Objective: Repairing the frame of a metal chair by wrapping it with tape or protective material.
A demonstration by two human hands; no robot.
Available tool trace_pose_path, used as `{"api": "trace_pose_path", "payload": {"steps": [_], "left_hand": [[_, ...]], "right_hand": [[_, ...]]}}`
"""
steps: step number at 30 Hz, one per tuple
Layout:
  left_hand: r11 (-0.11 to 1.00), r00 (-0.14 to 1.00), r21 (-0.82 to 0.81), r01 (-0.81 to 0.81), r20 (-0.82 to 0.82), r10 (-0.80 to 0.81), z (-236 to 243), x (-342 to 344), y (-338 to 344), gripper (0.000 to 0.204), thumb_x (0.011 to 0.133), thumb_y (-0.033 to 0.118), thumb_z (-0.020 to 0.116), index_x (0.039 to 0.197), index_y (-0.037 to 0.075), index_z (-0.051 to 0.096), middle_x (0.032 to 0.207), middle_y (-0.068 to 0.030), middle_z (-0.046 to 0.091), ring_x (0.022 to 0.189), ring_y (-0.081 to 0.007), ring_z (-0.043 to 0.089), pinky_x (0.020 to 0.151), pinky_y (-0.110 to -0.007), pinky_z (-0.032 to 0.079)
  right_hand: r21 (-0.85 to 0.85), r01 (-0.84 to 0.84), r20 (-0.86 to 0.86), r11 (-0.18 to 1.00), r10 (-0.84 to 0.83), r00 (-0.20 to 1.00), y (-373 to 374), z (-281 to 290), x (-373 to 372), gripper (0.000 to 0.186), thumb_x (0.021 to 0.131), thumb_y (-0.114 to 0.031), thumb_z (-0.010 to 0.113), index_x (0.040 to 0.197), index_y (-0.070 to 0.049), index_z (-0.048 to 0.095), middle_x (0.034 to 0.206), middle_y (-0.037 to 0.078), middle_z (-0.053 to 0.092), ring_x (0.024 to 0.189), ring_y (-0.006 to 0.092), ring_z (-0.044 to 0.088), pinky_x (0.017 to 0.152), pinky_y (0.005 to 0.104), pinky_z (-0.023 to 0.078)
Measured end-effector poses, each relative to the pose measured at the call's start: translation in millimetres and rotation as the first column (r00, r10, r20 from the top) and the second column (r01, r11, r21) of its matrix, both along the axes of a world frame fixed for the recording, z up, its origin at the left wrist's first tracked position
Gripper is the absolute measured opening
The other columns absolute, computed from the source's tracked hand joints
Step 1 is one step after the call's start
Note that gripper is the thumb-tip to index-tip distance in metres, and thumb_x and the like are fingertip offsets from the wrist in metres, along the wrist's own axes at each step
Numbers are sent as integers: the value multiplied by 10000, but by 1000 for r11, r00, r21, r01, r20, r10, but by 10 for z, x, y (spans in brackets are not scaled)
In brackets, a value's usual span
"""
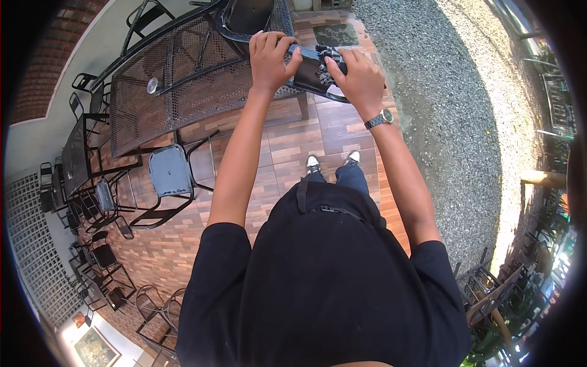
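Observation:
My left hand (269, 60) is closed around the top of a black metal chair (304, 52), its fingers over the rail and the thumb toward me. In my right hand (359, 78), a bunched black, grey and white cloth (324, 72) is pressed against the same chair's rail, to the right of my left hand. The chair's dark seat (247, 15) shows beyond my left hand. A dark wristwatch (379, 118) is on my right wrist.
Left of the chair stands a long brown mesh metal table (137, 116) with a small round clear dish (152, 85) on it. A worn grey-seated chair (171, 170) is beside it. More chairs and tables line the left. Gravel (452, 122) borders the tiled floor (281, 140) on the right.

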State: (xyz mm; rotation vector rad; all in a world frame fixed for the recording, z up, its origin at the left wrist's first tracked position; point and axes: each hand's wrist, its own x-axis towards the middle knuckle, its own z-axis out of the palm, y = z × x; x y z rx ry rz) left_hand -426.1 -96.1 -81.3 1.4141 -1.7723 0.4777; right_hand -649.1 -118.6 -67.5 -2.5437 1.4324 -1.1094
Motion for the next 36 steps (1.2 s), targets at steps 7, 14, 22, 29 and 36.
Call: {"api": "trace_pose_path", "payload": {"steps": [7, 14, 22, 29, 36], "left_hand": [[1000, 1000, 1, 21, 2, -21, 0, -22, 7, 204, 858, 277, 695, 970, 114, 743, 1013, -50, 661, 1062, -259, 591, 1080, -470, 391], [1000, 1000, 2, 24, 9, -24, 24, -19, -7, 216, 856, 274, 697, 976, 100, 742, 1012, -57, 664, 1058, -264, 592, 1075, -465, 395], [999, 999, 27, 35, -8, -34, 31, -24, 12, 201, 877, 264, 676, 991, 111, 740, 1019, -62, 656, 1066, -270, 590, 1083, -476, 387], [995, 999, 87, 54, -15, -52, 115, -10, 79, 241, 938, 176, 537, 1054, 78, 725, 1059, -82, 667, 1084, -275, 594, 1102, -478, 381], [988, 998, 141, 57, -28, -54, 150, 81, 125, 241, 951, 154, 541, 1112, 60, 693, 1147, -85, 685, 1130, -288, 599, 1104, -453, 398]], "right_hand": [[-124, -7, -166, 992, -14, 986, -56, 39, 256, 363, 961, -490, 654, 963, -134, 727, 878, 27, 714, 762, 251, 712, 626, 382, 567], [-178, -199, -164, 964, 170, 972, -26, 12, 60, 401, 911, -399, 735, 1229, -161, 677, 1079, 4, 704, 912, 230, 696, 756, 365, 572], [-26, -226, -140, 974, 220, 965, -11, 49, -38, 479, 899, -369, 761, 1314, -152, 655, 1153, 44, 711, 951, 277, 708, 782, 387, 580], [249, -259, -291, 933, 327, 899, -198, 318, 242, 415, 976, -450, 651, 1197, -100, 658, 1072, 86, 719, 932, 323, 719, 710, 433, 587], [127, -332, -293, 935, 355, 888, -182, 236, 489, 440, 960, -417, 667, 1269, -107, 621, 1061, 57, 704, 925, 263, 717, 709, 403, 596]]}}
